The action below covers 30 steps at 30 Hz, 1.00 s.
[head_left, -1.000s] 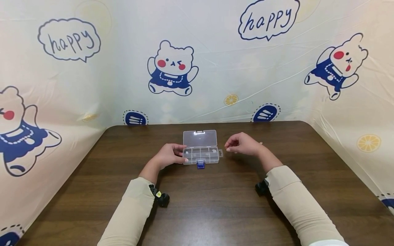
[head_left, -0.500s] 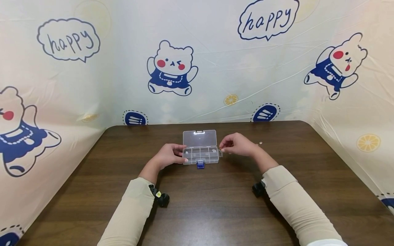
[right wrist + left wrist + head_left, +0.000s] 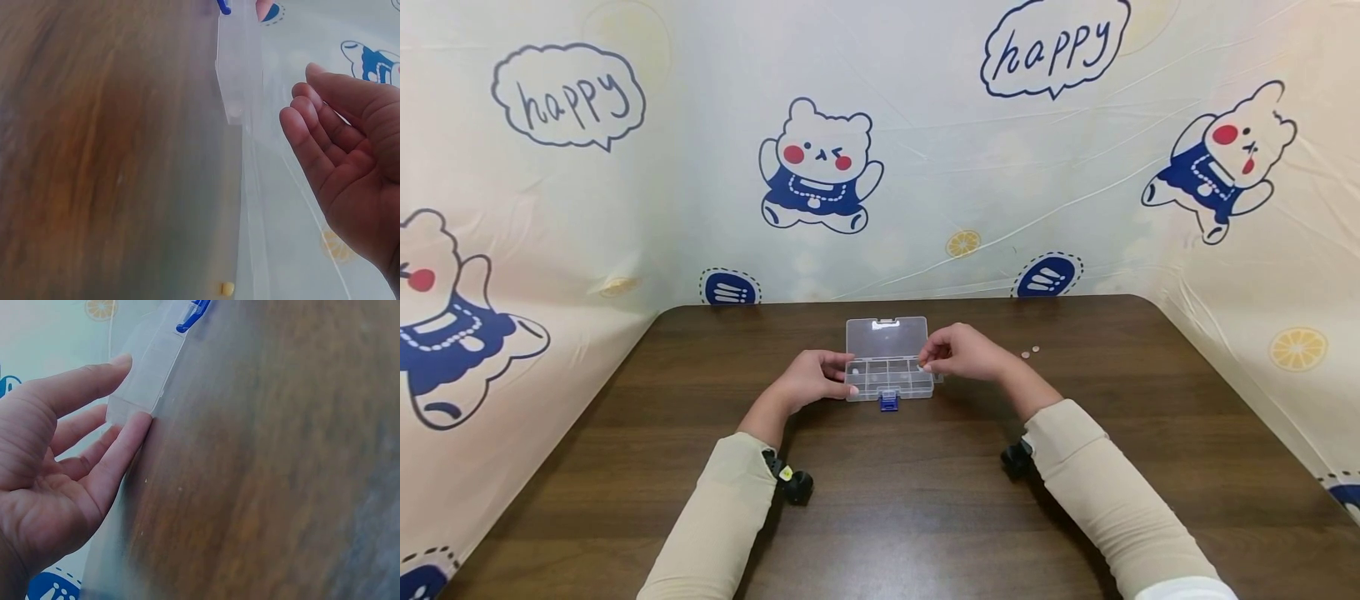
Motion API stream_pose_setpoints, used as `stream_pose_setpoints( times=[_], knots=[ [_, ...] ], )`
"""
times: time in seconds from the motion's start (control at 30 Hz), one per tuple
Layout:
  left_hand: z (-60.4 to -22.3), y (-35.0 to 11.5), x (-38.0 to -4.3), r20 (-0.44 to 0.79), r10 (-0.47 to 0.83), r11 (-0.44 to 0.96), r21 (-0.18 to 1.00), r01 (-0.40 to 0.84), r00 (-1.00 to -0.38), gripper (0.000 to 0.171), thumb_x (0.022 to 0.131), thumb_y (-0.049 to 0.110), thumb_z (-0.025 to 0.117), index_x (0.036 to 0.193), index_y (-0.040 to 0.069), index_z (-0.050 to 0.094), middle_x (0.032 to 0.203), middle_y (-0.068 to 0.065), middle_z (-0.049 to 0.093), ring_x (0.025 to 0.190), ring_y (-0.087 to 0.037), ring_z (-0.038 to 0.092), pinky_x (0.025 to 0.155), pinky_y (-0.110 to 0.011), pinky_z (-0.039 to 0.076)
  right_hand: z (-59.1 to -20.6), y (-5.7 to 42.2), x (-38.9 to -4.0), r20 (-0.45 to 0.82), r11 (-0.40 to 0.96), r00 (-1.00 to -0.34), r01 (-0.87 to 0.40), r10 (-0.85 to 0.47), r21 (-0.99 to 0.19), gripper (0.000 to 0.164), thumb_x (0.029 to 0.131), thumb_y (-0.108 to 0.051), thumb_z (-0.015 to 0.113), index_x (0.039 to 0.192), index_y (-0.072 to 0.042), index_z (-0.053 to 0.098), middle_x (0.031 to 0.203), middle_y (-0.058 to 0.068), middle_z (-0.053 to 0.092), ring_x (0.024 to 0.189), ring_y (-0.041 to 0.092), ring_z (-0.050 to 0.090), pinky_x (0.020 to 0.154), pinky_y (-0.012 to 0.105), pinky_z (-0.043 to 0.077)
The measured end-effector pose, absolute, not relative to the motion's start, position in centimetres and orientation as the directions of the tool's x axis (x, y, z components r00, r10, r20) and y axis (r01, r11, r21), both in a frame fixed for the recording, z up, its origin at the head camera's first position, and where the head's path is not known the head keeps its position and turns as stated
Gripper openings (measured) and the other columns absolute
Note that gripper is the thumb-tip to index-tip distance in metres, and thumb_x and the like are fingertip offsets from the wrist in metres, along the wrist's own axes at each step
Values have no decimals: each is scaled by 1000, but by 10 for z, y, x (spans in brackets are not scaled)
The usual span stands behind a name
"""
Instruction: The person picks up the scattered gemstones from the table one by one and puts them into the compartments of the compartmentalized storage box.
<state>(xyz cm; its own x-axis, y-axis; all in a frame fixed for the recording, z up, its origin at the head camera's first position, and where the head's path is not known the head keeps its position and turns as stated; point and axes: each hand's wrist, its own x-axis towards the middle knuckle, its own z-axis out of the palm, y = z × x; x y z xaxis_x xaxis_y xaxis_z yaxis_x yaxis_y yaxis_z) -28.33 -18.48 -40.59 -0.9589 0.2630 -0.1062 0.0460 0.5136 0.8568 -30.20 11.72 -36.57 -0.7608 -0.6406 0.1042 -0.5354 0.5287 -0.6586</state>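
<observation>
A clear plastic compartment box with its lid raised lies on the table, its blue latch at the front. In the head view, my left hand grips the box's left end between thumb and fingers. My right hand hovers by the right rear compartment with thumb and fingertips drawn together. In the right wrist view, that hand's fingers are curled towards the thumb; any small thing between the tips is hidden. Small whitish pieces are faintly visible in several compartments, including one at the left rear.
Two small pale round pieces lie on the brown table behind my right wrist; a yellowish one shows near the table edge in the right wrist view. A printed cloth hangs around the back and sides.
My right hand has moved left from beside the box to over its right rear corner, uncovering the second pale piece on the table. My left hand and the box have stayed in place.
</observation>
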Motion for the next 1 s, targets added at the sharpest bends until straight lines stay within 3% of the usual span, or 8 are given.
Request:
stream_pose_setpoints(
  times=[0.7, 1.0],
  knots=[
    [-411, -187, -286, -121, 287, 464, 886, 27, -950, 66, 75, 7, 84, 135, 8, 58, 116, -11, 64, 101, -25, 60, 88, -34, 53, -356, 82, -306, 102, 508, -702, -600, -705, -617, 5, 88, -7, 73, 92, -5, 73, 83, -2, 68, 76, 12, 60, 71, 26, 52],
    [-412, -189, -286, -123, 285, 468, 883, 26, -950, 66, 74, 8, 85, 135, 8, 58, 115, -11, 65, 102, -25, 60, 87, -34, 53, -360, 74, -308, 96, 513, -718, -578, -689, -635, 4, 87, -7, 74, 91, -8, 74, 81, -3, 67, 74, 12, 60, 70, 26, 52]
  ],
)
